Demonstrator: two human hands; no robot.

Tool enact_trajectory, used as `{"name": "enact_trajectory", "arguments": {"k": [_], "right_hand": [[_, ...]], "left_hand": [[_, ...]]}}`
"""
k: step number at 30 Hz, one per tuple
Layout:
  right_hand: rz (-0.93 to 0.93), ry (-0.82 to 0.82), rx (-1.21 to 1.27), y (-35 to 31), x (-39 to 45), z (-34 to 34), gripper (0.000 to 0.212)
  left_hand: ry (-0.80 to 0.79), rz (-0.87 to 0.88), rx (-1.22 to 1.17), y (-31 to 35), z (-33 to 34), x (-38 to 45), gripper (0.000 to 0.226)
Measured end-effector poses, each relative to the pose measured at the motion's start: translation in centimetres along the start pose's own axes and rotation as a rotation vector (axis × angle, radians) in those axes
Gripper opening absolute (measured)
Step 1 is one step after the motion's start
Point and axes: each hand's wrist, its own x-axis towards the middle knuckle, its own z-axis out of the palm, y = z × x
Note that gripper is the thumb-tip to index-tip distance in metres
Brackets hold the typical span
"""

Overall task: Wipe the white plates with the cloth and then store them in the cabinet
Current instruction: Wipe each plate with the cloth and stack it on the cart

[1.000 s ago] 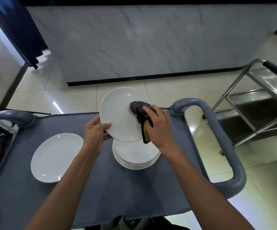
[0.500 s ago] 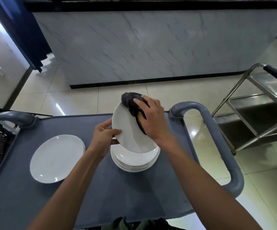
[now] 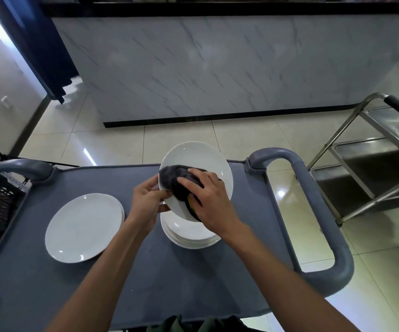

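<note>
A person's left hand (image 3: 148,200) pinches the near-left rim of a white plate (image 3: 201,161), thumb on top and fingers curled beneath, holding it tilted above a stack of plates (image 3: 191,238) on a grey cart (image 3: 169,283). The right hand (image 3: 208,197) presses a dark cloth (image 3: 172,178) against the plate's face, fingers spread and bent over the bunched fabric, a sliver of yellow showing at its underside. Over the past second the cloth has travelled from the plate's right edge, up over its far rim, and down to the near-left of the dish, close beside the holding hand, while the plate itself has been tipped and turned; the wiping stroke looks well under way on this plate, which probably still has to be set down before any storing begins. A further plate lot (image 3: 84,227) lies flat on the left of the cart, well apart from the stack; whether it is one plate or two cannot be told. How many plates the stack holds is unclear, since the held plate and right wrist cover its far part. No cabinet is identifiable in view. A steel trolley (image 3: 373,168) stands to the right, cut off by the frame edge.
</note>
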Motion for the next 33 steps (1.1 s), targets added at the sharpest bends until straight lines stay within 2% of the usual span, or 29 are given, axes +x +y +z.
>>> {"name": "enact_trajectory", "arguments": {"k": [11, 18, 22, 33], "right_hand": [[-0.011, 0.158, -0.047, -0.1, 3.7, -0.9, 0.045], [0.149, 0.203, -0.122, 2.5, 5.7, -2.7, 0.046], [0.247, 0.175, -0.146, 3.7, 5.0, -3.1, 0.047], [0.283, 0.159, -0.046, 3.6, 0.8, -1.9, 0.046]], "left_hand": [[-0.097, -0.029, 0.061, 0.0, 0.3, -0.3, 0.049], [-0.019, -0.002, 0.019, -0.2, -0.2, -0.7, 0.052], [0.032, -0.005, 0.0, -0.1, -0.6, -0.9, 0.049], [0.206, 0.056, -0.116, 1.3, 0.2, -0.6, 0.045]]}}
